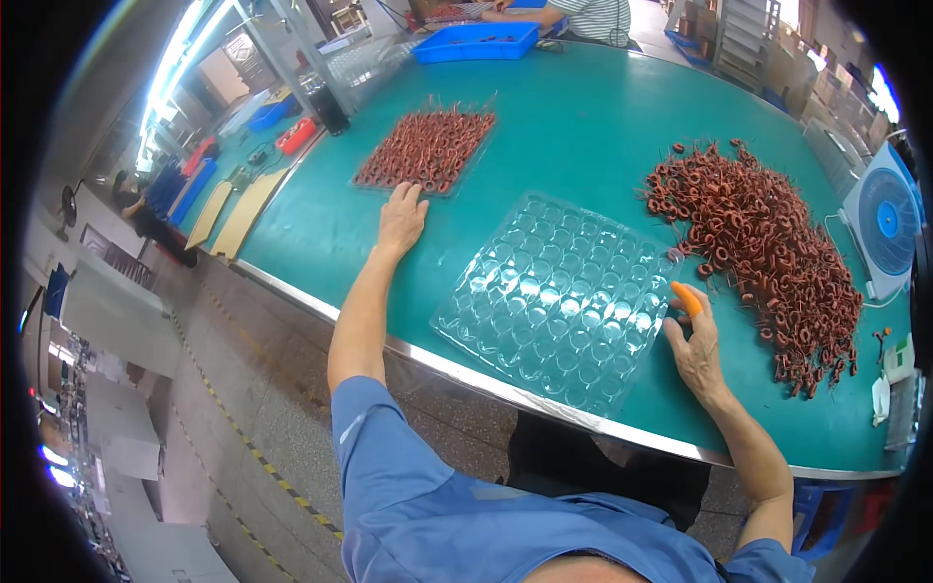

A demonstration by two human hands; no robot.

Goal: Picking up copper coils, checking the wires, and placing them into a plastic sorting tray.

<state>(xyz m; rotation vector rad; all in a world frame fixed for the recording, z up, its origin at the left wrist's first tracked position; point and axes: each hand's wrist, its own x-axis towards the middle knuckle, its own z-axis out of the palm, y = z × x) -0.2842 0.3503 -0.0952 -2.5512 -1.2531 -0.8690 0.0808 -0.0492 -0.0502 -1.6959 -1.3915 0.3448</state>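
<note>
My left hand (401,222) reaches forward with its fingers stretched out at the near edge of a filled tray. That clear tray (445,190) is packed with rows of reddish-brown wire-wound rings (428,146), thin leads sticking up. An unfilled clear plastic tray (554,296) with round pockets lies in front of me, overlapping the table's near edge. By its right side is my right hand (698,352), thumb and index finger apart, with an orange finger cot (686,297) on the index finger. A large loose heap of the same rings (758,257) spreads to the right of that hand.
A blue fan (886,216) stands at the table's right edge. A blue bin (476,43) sits at the far edge, near a person in a striped shirt (595,21). A dark cylinder (328,109) stands at the far left corner. The green tabletop (583,117) has a pale metal edge.
</note>
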